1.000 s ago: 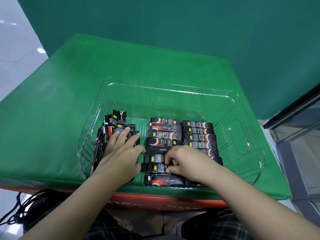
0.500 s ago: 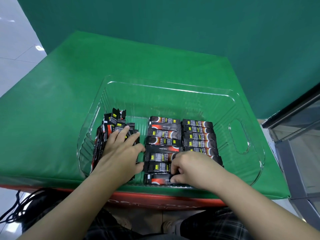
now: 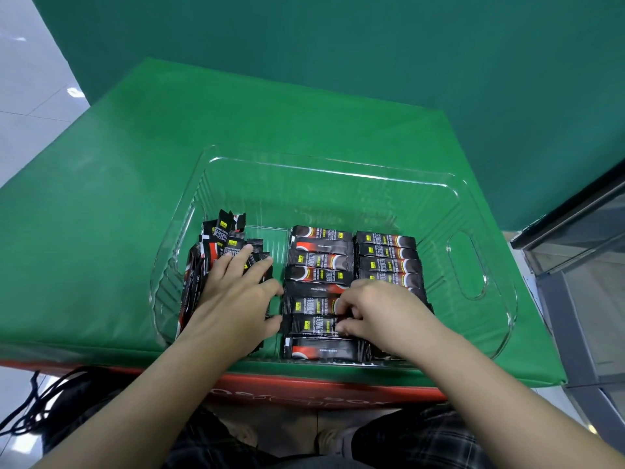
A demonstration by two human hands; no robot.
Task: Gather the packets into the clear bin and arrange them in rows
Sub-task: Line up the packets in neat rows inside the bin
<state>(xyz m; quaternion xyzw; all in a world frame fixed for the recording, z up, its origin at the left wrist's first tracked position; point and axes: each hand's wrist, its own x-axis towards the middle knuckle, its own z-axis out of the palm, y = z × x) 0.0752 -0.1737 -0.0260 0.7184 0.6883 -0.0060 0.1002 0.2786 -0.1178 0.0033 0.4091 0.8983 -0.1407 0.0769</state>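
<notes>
Curled over the middle row, the right hand (image 3: 378,311) has its fingertips (image 3: 341,328) bent down onto a coffee stick packet (image 3: 313,324) second from the near end of that row, touching or pinching its right end; which of the 2 cannot be told from this angle. Spread flat with straight fingers, the left hand (image 3: 236,299) presses palm-down on the loose pile of packets (image 3: 221,247) heaped against the left wall of the clear bin (image 3: 500,333), its thumb lying toward the middle row. Inside the bin the black-and-red packets lie crosswise in 2 neat rows: the middle row (image 3: 319,265) runs from the near wall about halfway back, and the right row (image 3: 389,257) sits just beside it, touching along the seam, with its near part hidden under the right hand and wrist. Several packets in the left pile stand tilted on end, leaning on the wall. The far half of the bin floor shows bare plastic. A cut-out handle (image 3: 468,265) opens in the right wall. The bin rests on a green padded table cover (image 3: 101,231), close to its near edge, above a red panel (image 3: 304,390)
</notes>
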